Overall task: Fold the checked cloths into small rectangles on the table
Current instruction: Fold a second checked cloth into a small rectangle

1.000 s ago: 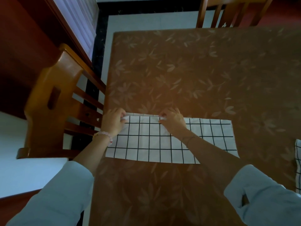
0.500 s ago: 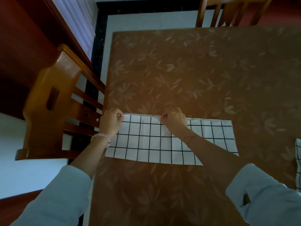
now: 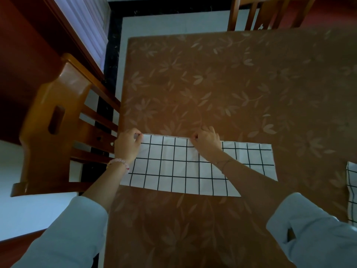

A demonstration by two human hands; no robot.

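Observation:
A white cloth with a black check (image 3: 173, 167) lies flat as a long strip across the near part of the table (image 3: 222, 84), which has a brown leaf-patterned cover. My left hand (image 3: 127, 146) pinches the strip's far left corner. My right hand (image 3: 207, 143) pinches the far edge near the middle of the strip. My right forearm crosses over the cloth's right half. A second checked cloth (image 3: 352, 190) shows only as a sliver at the right edge of the view.
A wooden chair (image 3: 58, 124) stands close against the table's left side. Another chair back (image 3: 268, 12) is at the table's far end. Pale floor tiles lie to the left and beyond the table.
Both hands and the cloth's far edge have shifted slightly away from me. The grips are the same.

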